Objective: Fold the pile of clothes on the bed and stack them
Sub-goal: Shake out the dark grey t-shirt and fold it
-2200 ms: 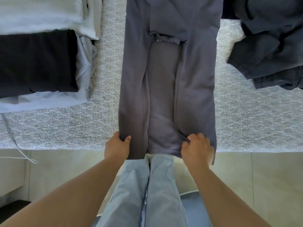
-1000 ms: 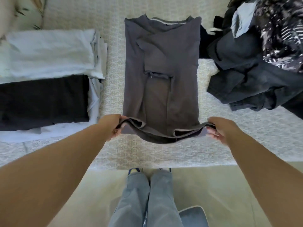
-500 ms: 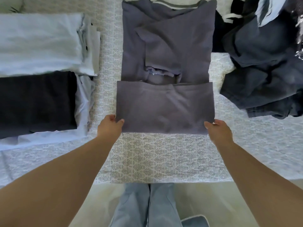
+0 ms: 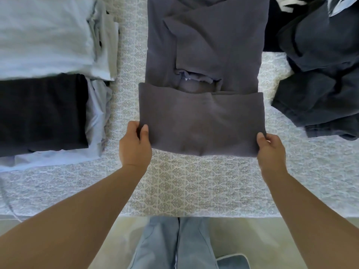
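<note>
A grey-purple garment lies lengthwise in the middle of the bed, its near end doubled back over itself into a flat band. My left hand pinches the band's near left corner, thumb on top of the cloth. At the near right corner my right hand grips the fold, fingers curled round the edge. On the left sit folded clothes: a pale blue piece at the back and a black one resting on light blue fabric. A dark heap of unfolded clothes lies at the right.
The patterned bedspread shows bare between the garment and the bed's near edge. Below that edge are my jeans-clad legs and a pale floor. A dark flat object lies on the floor at the bottom right.
Both hands lifted the garment's near end off the bed's edge and laid it forward over the middle. Since half a second ago they have shifted to grip the new fold's near corners.
</note>
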